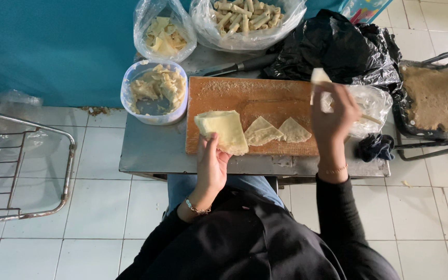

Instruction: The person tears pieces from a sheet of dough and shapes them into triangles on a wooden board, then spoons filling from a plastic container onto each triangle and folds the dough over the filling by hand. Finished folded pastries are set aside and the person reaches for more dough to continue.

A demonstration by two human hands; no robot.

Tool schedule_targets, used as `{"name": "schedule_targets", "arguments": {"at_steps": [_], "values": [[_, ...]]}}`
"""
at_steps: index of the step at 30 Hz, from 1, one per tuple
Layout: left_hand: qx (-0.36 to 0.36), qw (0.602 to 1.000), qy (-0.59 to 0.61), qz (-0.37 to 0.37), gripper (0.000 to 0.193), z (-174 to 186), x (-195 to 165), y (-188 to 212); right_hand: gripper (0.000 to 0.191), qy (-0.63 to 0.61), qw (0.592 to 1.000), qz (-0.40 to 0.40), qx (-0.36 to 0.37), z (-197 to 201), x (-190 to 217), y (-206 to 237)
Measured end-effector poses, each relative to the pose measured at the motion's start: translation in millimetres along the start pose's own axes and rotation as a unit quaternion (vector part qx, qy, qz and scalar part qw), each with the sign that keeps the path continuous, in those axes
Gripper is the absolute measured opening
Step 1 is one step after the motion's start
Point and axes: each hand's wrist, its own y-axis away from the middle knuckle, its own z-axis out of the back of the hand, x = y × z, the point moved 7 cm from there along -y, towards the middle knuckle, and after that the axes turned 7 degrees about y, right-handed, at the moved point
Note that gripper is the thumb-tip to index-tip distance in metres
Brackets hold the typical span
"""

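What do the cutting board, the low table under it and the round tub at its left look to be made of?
Cutting board: wood, by its reddish-brown grain, unvarnished and dusted pale. Low table: probably sheet metal, grey with a dull sheen. Round tub: translucent plastic, since its contents show through the wall.

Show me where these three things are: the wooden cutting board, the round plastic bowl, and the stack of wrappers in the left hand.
wooden cutting board (250,96): head view, bare upper middle.
round plastic bowl (154,118): head view, near rim.
stack of wrappers (224,129): head view, middle of top sheet.
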Motion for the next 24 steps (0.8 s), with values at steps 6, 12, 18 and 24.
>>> {"name": "schedule_targets", "arguments": {"at_steps": [6,12,18,24], "values": [[-0.002,1.0,-0.005,0.007,0.039,-1,2,1,0.009,0.121,0.964,0.141,0.188,-49,31,5],[0.031,0.999,0.023,0.036,0.05,-11,8,6,0.008,0.044,0.977,0.085,0.188,-24,42,8],[0.063,0.996,0.022,0.055,0.059,-12,25,15,0.03,-0.171,0.973,0.058,0.145,0,123,50],[0.084,0.995,0.024,0.045,0.06,-16,31,23,0.026,-0.128,0.983,0.069,0.11,0,151,49]]}}
